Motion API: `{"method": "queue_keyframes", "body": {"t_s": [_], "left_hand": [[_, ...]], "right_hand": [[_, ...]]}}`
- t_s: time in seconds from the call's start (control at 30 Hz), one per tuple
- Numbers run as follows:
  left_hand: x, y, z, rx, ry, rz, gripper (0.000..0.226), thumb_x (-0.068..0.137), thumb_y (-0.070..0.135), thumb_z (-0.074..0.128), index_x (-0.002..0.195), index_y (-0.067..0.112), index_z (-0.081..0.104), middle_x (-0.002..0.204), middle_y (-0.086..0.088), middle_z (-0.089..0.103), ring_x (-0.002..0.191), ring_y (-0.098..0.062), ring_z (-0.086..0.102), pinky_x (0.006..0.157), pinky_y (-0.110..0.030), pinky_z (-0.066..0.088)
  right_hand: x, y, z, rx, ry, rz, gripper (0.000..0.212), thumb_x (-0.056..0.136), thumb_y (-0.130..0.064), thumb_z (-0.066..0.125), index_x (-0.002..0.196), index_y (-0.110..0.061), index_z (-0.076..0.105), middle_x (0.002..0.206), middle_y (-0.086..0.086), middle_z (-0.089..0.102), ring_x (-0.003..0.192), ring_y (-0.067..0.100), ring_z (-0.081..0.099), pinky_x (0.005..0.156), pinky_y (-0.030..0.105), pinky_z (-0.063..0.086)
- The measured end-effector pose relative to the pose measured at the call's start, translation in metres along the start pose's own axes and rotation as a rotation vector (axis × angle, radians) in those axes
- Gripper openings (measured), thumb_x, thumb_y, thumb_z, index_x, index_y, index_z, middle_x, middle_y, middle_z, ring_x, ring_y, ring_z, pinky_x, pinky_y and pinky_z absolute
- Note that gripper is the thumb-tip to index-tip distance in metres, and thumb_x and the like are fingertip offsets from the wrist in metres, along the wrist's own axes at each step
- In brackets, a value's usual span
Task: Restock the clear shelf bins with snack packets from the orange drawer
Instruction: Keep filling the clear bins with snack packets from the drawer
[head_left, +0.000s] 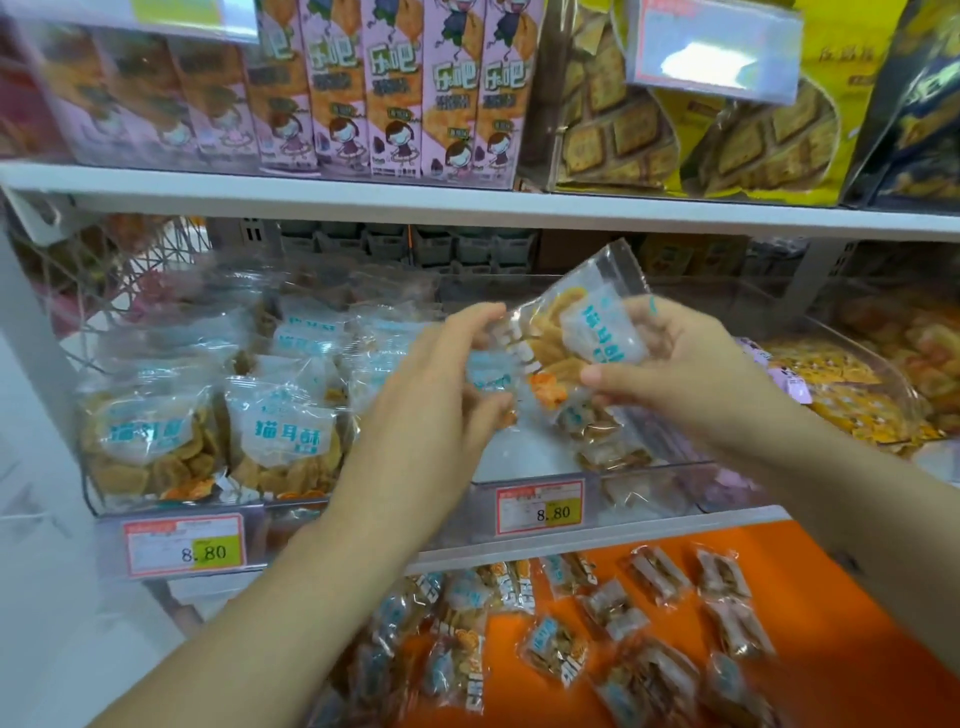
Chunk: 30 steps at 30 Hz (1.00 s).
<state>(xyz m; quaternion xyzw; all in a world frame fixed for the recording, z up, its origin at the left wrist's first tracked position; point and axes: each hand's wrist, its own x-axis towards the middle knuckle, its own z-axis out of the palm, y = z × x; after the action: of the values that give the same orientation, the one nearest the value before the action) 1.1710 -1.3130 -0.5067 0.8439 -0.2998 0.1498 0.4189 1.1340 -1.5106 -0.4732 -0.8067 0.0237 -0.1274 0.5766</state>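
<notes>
Both hands are raised over the middle clear bin (654, 467) on the lower shelf (727, 514). The left hand (441, 384) has its fingers curled round a small snack packet (485, 371) with a blue label. The right hand (675, 364) pinches a second packet (592, 327) between thumb and fingers, tilted with its sealed top pointing up and to the right. The two packets touch between the hands. The middle bin holds only a few packets (608, 441), which lie below the right hand towards the bin's right side. The left bin (156, 501), near the shelf's left end, is packed with the same blue-label packets (280, 441), standing in rows. The right bin (841, 332) is heaped with yellow and orange packets (841, 395). Price tags (540, 506) reading 8.80 hang on the shelf's front edge. Below it, the orange drawer (810, 551) holds loose packets (553, 649) scattered flat. On the shelf above stand pink boxes (395, 88) and yellow cracker bags (649, 124)
</notes>
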Motion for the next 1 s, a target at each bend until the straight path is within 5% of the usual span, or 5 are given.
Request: {"method": "queue_keyframes", "body": {"t_s": [0.13, 0.33, 0.6, 0.77, 1.0], "left_hand": [[0.012, -0.029, -0.016, 0.538, 0.071, 0.186, 0.038, 0.078, 0.027, 0.074, 0.114, 0.027, 0.065, 0.111, 0.004, 0.063, 0.103, -0.027, 0.059, 0.092, -0.046, 0.043], [0.01, -0.04, -0.009, 0.65, -0.149, 0.2, 0.038, 0.072, 0.034, 0.079, 0.109, 0.032, 0.069, 0.106, 0.005, 0.067, 0.102, -0.025, 0.063, 0.106, -0.057, 0.029], [0.009, -0.052, -0.006, 0.653, -0.026, 0.352, 0.041, 0.062, 0.031, 0.085, 0.101, 0.025, 0.073, 0.093, 0.002, 0.069, 0.085, -0.028, 0.068, 0.098, -0.061, 0.037], [0.01, -0.053, -0.003, 0.661, -0.016, 0.341, 0.038, 0.065, 0.033, 0.083, 0.1, 0.025, 0.073, 0.093, 0.001, 0.068, 0.085, -0.029, 0.067, 0.099, -0.061, 0.036], [0.01, -0.054, -0.002, 0.655, -0.005, 0.347, 0.037, 0.066, 0.032, 0.083, 0.101, 0.025, 0.073, 0.095, 0.001, 0.068, 0.085, -0.029, 0.067, 0.1, -0.061, 0.034]], "right_hand": [[0.048, 0.025, -0.004, -0.454, 0.005, 0.026, 0.041, 0.073, -0.002, 0.078, 0.1, -0.024, 0.056, 0.109, 0.009, 0.065, 0.072, 0.015, 0.065, 0.068, 0.035, 0.058], [0.097, 0.077, 0.051, -0.873, -0.244, -0.023, 0.048, 0.073, -0.005, 0.076, 0.118, -0.012, 0.058, 0.121, 0.006, 0.059, 0.089, 0.012, 0.049, 0.069, 0.017, 0.033], [0.108, 0.094, 0.008, -0.587, -0.046, 0.045, 0.037, 0.078, -0.027, 0.077, 0.105, -0.016, 0.054, 0.092, -0.001, 0.055, 0.083, 0.014, 0.054, 0.073, 0.024, 0.044], [0.115, 0.123, -0.009, -1.118, -0.194, 0.383, 0.059, 0.088, -0.035, 0.062, 0.131, 0.0, 0.041, 0.128, 0.02, 0.054, 0.115, 0.032, 0.053, 0.089, 0.031, 0.042], [0.114, 0.115, -0.006, -0.93, -0.149, 0.422, 0.079, 0.073, -0.027, 0.08, 0.138, -0.009, 0.041, 0.128, 0.011, 0.056, 0.11, 0.027, 0.057, 0.09, 0.03, 0.046]]}}
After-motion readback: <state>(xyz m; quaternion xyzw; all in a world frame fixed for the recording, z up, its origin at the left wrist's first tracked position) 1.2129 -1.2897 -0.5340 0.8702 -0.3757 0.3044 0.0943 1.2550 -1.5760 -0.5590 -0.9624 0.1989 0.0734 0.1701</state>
